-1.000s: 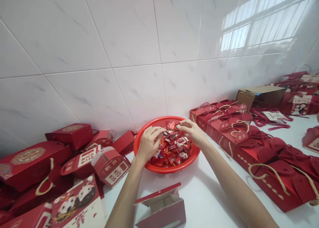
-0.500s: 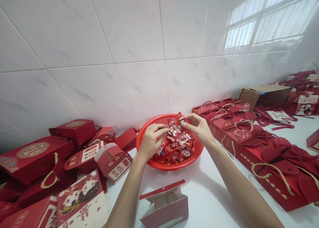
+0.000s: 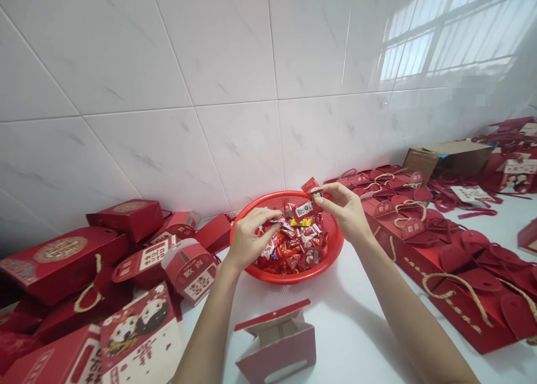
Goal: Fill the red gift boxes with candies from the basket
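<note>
A red plastic basket (image 3: 289,278) filled with wrapped candies (image 3: 293,255) stands against the tiled wall. My right hand (image 3: 344,210) is over its right rim, thumb and fingers pinching red candy packets (image 3: 311,187) above the pile. Over the left side, my left hand (image 3: 251,237) has its thumb and fingertips closed on a small wrapped candy (image 3: 276,220), mostly hidden by the fingers. In front of the basket, between my forearms, a small red gift box (image 3: 279,347) stands with its top open and its flap raised at the back.
Red gift boxes (image 3: 62,255) are heaped on the left. Rows of red boxes with rope handles (image 3: 436,261) line the right. Beyond them are a cardboard carton (image 3: 444,157) and red ribbons (image 3: 470,205) on the white table (image 3: 356,328).
My right hand has risen slightly to the right, lifting the candy packets off the pile. My left hand has shifted a little left, with a small candy at its fingertips.
</note>
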Action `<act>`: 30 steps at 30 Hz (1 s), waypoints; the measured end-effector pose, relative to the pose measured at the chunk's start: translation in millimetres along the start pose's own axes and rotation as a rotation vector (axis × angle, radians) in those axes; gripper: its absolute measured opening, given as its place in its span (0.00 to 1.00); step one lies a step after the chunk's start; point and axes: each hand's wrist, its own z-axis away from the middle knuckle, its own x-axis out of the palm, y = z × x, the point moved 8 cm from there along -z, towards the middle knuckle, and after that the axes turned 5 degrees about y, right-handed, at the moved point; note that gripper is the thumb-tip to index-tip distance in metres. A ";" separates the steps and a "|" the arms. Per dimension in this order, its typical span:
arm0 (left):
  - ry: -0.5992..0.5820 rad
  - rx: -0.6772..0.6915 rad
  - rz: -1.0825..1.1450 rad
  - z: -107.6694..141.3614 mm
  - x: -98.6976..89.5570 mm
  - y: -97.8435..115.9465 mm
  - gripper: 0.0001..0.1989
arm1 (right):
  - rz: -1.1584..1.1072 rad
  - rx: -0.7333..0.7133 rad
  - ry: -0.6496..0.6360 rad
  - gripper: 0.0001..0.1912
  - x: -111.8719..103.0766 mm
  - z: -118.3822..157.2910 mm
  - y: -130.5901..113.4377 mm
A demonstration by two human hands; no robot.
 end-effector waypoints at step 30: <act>-0.221 -0.116 -0.058 25.9 -58.6 84.8 0.06 | -0.085 0.047 -0.144 0.14 34.8 51.7 -44.4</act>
